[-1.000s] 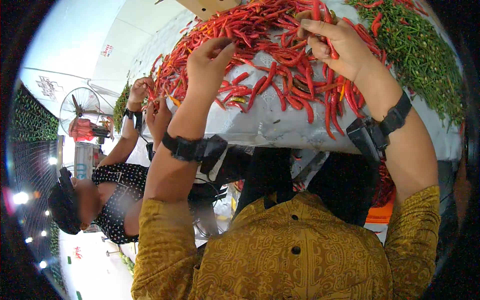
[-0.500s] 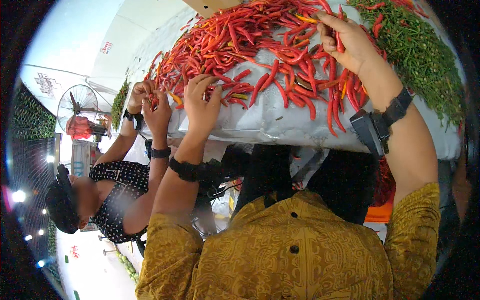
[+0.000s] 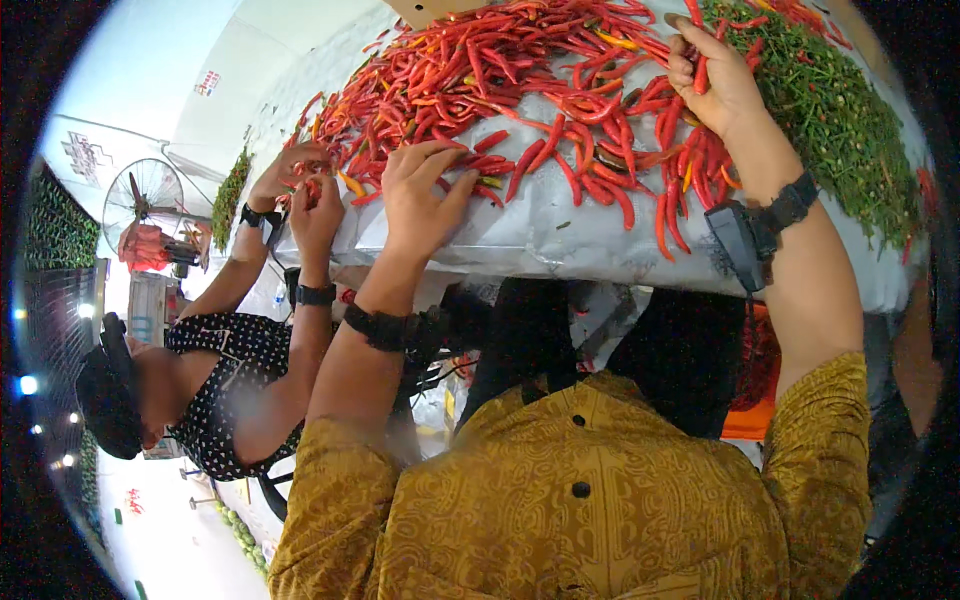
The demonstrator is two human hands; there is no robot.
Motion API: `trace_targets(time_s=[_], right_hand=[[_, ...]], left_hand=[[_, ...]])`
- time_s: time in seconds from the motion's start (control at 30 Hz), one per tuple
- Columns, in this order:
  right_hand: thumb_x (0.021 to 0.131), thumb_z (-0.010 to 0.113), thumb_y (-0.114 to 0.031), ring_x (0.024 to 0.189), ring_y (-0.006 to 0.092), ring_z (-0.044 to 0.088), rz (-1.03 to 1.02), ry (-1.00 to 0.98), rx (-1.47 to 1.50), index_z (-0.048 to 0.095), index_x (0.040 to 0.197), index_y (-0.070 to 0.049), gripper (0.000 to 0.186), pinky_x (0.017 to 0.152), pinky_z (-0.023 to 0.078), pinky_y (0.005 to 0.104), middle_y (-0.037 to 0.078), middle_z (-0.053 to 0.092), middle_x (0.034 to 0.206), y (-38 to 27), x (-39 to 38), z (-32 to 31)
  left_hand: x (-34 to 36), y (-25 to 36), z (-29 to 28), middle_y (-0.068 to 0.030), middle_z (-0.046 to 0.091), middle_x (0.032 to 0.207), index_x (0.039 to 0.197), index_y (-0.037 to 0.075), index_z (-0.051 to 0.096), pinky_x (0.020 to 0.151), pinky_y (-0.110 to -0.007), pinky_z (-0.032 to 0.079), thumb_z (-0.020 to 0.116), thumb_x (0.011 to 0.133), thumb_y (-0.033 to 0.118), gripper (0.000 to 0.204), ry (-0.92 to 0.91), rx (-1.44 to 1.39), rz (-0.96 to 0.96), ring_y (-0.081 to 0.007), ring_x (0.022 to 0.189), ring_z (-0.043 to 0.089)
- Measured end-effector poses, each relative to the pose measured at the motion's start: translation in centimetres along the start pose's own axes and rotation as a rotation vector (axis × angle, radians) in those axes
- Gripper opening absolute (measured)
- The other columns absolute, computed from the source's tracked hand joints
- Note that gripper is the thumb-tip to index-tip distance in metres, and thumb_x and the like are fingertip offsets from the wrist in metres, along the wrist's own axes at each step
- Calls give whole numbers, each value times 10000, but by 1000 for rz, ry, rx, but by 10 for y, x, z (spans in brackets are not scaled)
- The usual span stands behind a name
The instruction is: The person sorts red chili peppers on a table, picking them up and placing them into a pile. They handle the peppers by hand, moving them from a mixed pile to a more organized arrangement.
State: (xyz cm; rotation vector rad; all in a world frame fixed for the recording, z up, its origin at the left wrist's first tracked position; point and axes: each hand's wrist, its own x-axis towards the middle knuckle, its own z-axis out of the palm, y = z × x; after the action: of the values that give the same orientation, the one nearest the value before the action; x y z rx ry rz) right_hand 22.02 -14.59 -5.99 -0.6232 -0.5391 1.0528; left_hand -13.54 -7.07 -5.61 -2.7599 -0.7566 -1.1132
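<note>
Red chili peppers point(image 3: 470, 75) lie in a broad heap on the table, with looser ones spread along its near side. At the heap's near left edge, my left hand point(image 3: 422, 200) hovers with fingers and thumb apart; nothing shows between them. A greenish-yellow chili point(image 3: 488, 182) lies just beside its thumb. Farther right, my right hand point(image 3: 718, 85) is closed around a red chili point(image 3: 701, 72) that stands up out of the fingers. Whether more chilies are in that palm is hard to see. Green stems point(image 3: 830, 130) are piled beyond this hand.
At the left, a person in a dotted top point(image 3: 235, 350) handles red chilies at the same table. Pale plastic sheeting point(image 3: 540, 235) covers the table. A cardboard box point(image 3: 425, 10) stands at the far edge, and a fan point(image 3: 140, 205) is behind the person.
My left hand has shifted right along the chilies, its thumb spread wider from the fingers. My right hand, still holding the red chili, has moved slightly right toward the green stems.
</note>
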Motion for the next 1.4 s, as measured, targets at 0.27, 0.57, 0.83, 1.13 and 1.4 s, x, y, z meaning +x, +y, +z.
trace_targets(time_s=[0.27,0.57,0.83,1.13,1.4], right_hand=[[903,609,-142,566,96,426,22,-29,14,591,1080,-2,226,505,320,227,33,558,771,-2,1,-2],[864,651,-133,550,120,457,44,-33,24,605,922,-31,126,483,326,242,40,574,715,-4,1,0],[902,603,-134,562,101,437,35,-25,-13,591,1039,-10,185,495,323,232,30,562,741,-2,1,0],[872,641,-138,549,115,461,38,-61,-13,606,946,-27,138,485,332,236,33,585,724,-2,0,1],[921,582,-144,573,92,429,27,-40,-51,569,1134,5,260,509,324,222,22,565,763,-1,1,-1]], left_hand=[[-2,-2,-1,-82,648,963,836,58,694,788,-390,461,715,677,95,164,-6,-21,13,-276,897,585],[-8,-6,-9,-117,636,1012,911,30,677,823,-363,451,667,707,46,205,23,-160,-51,-280,930,582],[-3,0,-11,-91,626,970,921,62,698,816,-381,451,735,626,112,301,-85,-202,52,-285,920,560],[-3,-2,-10,-91,625,981,894,58,687,850,-397,441,764,622,174,306,-173,-182,99,-289,941,561],[-4,-6,-5,-83,630,938,846,40,688,800,-385,449,719,663,116,201,-120,-176,90,-282,901,567]])
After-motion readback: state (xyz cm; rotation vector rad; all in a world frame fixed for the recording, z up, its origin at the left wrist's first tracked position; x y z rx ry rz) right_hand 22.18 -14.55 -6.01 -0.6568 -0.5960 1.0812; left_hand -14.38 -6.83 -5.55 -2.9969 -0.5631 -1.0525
